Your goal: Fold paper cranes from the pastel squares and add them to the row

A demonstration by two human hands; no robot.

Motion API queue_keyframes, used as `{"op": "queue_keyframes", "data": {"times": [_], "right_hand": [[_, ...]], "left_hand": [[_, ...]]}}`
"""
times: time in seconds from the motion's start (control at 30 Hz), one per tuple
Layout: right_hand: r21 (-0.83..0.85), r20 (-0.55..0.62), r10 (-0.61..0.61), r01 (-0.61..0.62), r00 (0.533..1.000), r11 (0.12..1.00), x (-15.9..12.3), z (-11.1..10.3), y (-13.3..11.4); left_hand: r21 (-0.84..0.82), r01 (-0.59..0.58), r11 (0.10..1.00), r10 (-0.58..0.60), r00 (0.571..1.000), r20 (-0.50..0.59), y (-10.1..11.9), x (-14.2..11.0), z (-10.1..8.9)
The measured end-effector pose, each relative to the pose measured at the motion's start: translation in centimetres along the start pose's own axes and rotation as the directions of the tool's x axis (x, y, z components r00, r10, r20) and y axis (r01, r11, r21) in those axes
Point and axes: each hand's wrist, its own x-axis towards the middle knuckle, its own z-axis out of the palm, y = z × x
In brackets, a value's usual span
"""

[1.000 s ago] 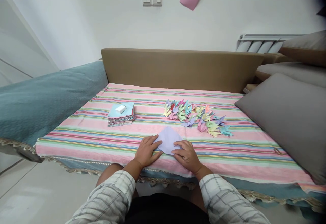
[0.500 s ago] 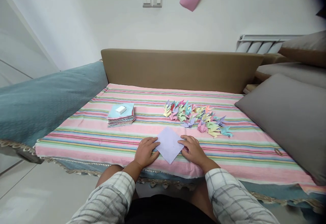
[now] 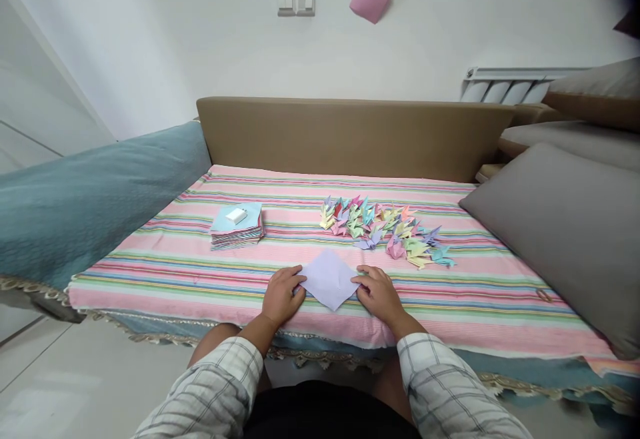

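A lavender square of paper (image 3: 327, 278) lies corner-on near the front edge of the striped cloth (image 3: 175, 272). My left hand (image 3: 281, 294) rests at the sheet's left corner with its fingers curled onto the edge. My right hand (image 3: 379, 292) holds the right corner the same way. Both hands pinch the paper against the cloth. Behind the sheet lies a pile of several small folded paper cranes (image 3: 380, 229) in mixed pastel colours.
A stack of coloured paper squares (image 3: 239, 227) with a small white block (image 3: 236, 215) on top sits at the back left. A grey cushion (image 3: 560, 226) fills the right side, a teal blanket (image 3: 90, 192) the left, a tan backrest (image 3: 350, 134) behind.
The sheet was unfolded from a folded shape into a flat diamond, and now its lower point sits shorter. My right hand moved from the lower edge up to the right corner.
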Motion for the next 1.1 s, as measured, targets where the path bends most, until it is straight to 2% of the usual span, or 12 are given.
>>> {"op": "queue_keyframes", "data": {"times": [0.17, 0.33, 0.63, 0.83, 1.1], "right_hand": [[-0.002, -0.041, 0.044, -0.044, 0.998, 0.999, 0.04, 0.14, 0.08], [0.002, -0.045, 0.084, -0.084, 0.995, 0.996, 0.13, -0.01, 0.08], [-0.008, -0.048, 0.063, -0.064, 0.997, 0.998, 0.25, -0.13, 0.21], [0.005, -0.050, 0.082, -0.082, 0.995, 0.997, 0.32, -0.08, 0.16], [-0.003, -0.075, 0.162, -0.163, 0.984, 0.987, 0.50, 0.16, 0.00]], "left_hand": [[-0.017, 0.066, 0.998, -0.067, 0.997, -0.049, -0.18, 0.24, 0.10], [-0.045, 0.123, 0.991, -0.124, 0.992, -0.025, 0.05, 0.55, -0.28], [-0.051, 0.116, 0.992, -0.116, 0.993, -0.007, -0.01, 0.60, -0.52], [-0.063, 0.135, 0.989, -0.138, 0.989, -0.046, 0.03, 0.53, -0.49], [-0.040, 0.155, 0.987, -0.157, 0.985, -0.073, 0.35, 0.68, -0.39]]}}
